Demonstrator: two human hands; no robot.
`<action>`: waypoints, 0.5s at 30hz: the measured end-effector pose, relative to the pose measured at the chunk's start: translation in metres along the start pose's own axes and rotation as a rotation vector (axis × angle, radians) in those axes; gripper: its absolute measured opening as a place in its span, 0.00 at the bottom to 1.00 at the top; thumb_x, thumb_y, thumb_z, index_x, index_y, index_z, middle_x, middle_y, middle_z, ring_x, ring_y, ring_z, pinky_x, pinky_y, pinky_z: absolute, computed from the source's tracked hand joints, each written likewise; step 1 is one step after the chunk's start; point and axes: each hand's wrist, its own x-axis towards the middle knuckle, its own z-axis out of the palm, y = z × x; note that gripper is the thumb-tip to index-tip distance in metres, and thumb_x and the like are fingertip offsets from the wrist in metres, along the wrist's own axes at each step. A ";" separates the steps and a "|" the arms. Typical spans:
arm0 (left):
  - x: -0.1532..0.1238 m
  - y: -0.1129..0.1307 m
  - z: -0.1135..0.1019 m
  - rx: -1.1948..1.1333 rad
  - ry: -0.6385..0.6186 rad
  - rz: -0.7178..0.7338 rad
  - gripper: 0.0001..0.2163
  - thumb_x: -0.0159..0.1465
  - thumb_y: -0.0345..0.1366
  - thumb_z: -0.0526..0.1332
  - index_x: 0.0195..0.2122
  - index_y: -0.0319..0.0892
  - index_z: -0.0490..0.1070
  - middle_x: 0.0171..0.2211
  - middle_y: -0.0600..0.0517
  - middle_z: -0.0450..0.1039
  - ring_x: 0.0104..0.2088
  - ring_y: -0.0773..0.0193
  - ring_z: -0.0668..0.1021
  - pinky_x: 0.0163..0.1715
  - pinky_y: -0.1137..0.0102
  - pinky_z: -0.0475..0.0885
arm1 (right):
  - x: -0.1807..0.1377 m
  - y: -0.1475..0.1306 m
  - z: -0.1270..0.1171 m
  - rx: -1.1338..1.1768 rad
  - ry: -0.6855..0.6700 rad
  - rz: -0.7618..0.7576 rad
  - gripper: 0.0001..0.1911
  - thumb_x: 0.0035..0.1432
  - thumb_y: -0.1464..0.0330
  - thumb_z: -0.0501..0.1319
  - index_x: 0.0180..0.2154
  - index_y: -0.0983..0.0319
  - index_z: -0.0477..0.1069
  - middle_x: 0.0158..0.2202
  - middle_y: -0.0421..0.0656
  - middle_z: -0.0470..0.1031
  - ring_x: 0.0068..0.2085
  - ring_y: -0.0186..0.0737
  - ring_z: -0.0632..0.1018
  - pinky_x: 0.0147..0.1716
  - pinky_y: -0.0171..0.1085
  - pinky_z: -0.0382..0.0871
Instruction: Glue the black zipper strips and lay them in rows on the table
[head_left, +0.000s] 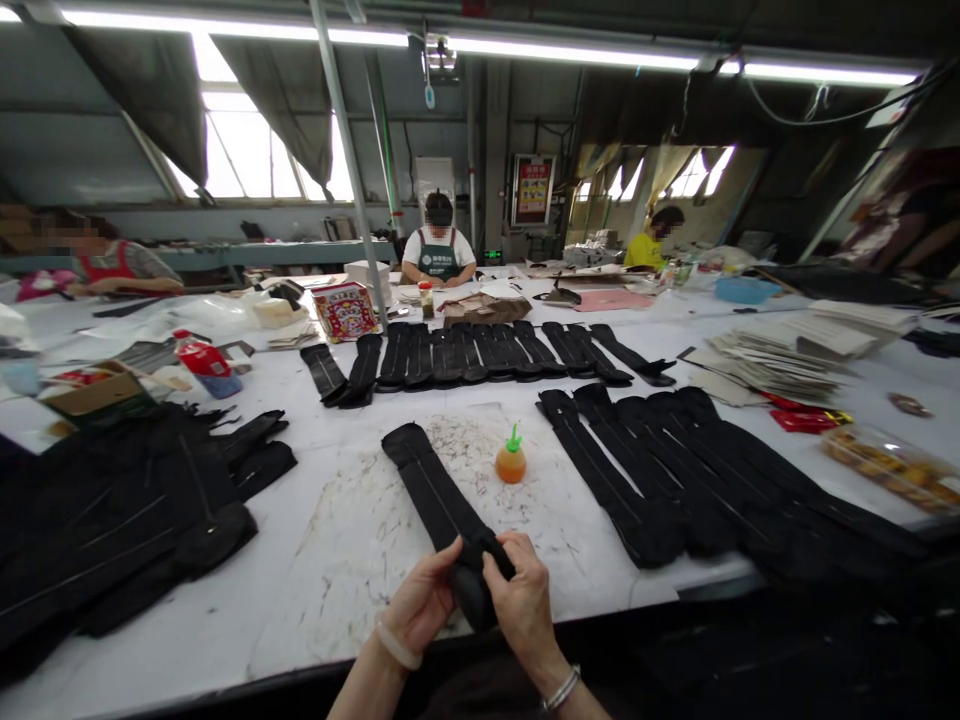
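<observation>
A long black fabric piece (pixel 439 490) with a pale line down its length lies slantwise on the white tabletop. Its near end is lifted between my two hands. My left hand (pixel 424 600) grips that end from the left, thumb on top. From the right, my right hand (pixel 521 595) pinches the same end, with thumb and fingers pressed into the cloth. Just beyond stands a small round orange bottle (pixel 511 462) with a green pointed tip. Brown streaks mark the table around it.
Similar black pieces lie in a row (pixel 465 355) ahead, a group (pixel 645 470) at right and a heap (pixel 150 510) at left. Stacked card sheets (pixel 787 350) and a clear food box (pixel 889 465) are at right. A red bottle (pixel 206 362) lies left. Several people sit farther back.
</observation>
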 end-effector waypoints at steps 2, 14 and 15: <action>-0.002 -0.005 0.002 0.083 0.002 0.063 0.06 0.57 0.22 0.66 0.36 0.33 0.77 0.33 0.43 0.82 0.31 0.59 0.83 0.33 0.71 0.78 | 0.000 0.001 -0.001 0.002 0.001 0.006 0.04 0.56 0.73 0.59 0.31 0.59 0.72 0.33 0.44 0.75 0.36 0.44 0.77 0.37 0.42 0.75; 0.013 -0.009 0.015 -0.057 0.040 -0.081 0.11 0.62 0.20 0.57 0.44 0.28 0.74 0.31 0.42 0.82 0.28 0.58 0.84 0.28 0.72 0.80 | -0.033 0.006 -0.026 0.104 0.227 0.259 0.16 0.50 0.64 0.68 0.41 0.59 0.68 0.54 0.50 0.72 0.56 0.56 0.72 0.55 0.53 0.66; 0.013 -0.010 0.017 -0.072 0.030 -0.088 0.11 0.63 0.21 0.57 0.45 0.28 0.74 0.31 0.43 0.82 0.28 0.59 0.84 0.28 0.72 0.80 | -0.033 0.005 -0.023 0.096 0.238 0.256 0.16 0.50 0.65 0.68 0.41 0.59 0.68 0.54 0.50 0.72 0.56 0.55 0.72 0.55 0.53 0.67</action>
